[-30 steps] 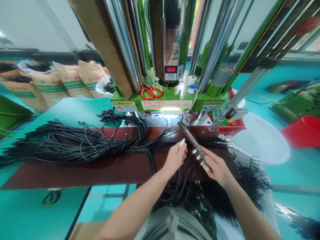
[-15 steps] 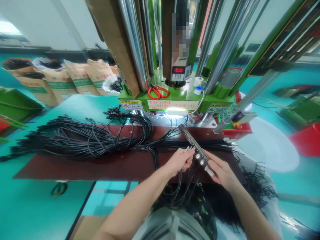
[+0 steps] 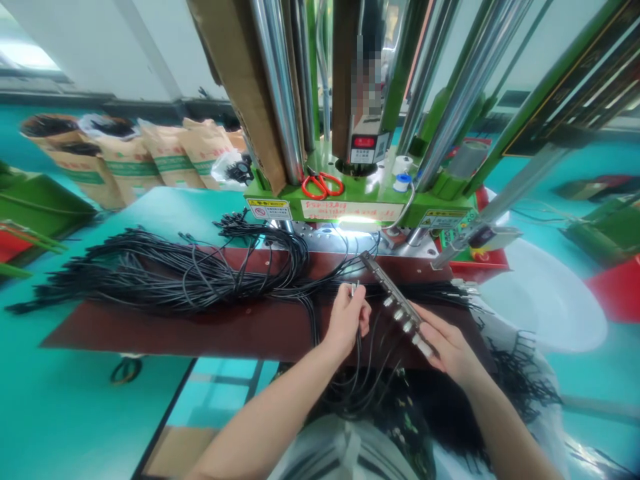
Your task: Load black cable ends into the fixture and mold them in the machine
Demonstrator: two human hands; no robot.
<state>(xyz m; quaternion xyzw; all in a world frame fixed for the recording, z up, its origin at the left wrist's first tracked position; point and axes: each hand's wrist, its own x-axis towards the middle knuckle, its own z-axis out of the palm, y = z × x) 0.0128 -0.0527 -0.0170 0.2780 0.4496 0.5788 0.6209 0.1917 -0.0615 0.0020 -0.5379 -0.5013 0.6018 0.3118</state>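
Observation:
Pinched in my left hand (image 3: 349,317) are black cables with small metal ends that poke up above the fingers. My right hand (image 3: 445,340) is closed on the lower end of a long metal bar (image 3: 393,290), which slants up and left over the brown board (image 3: 200,337). Several silvery connectors (image 3: 400,313) sit along the bar's left edge, with thin black cables hanging from them toward my lap. A gap separates my left hand from the bar. A large bundle of black cables (image 3: 200,273) lies across the board.
Behind the board stands a green press (image 3: 370,193) with a lit opening, bearing red-handled scissors (image 3: 323,185) and a blue-and-white spool (image 3: 402,182). Paper sacks (image 3: 130,167) stand at the back left. A white basin (image 3: 550,300) and a red bin (image 3: 620,280) are on the right.
My left hand has moved left, away from the bar, with cable ends in its fingers. More connectors on the bar now show. The whole view has shifted slightly.

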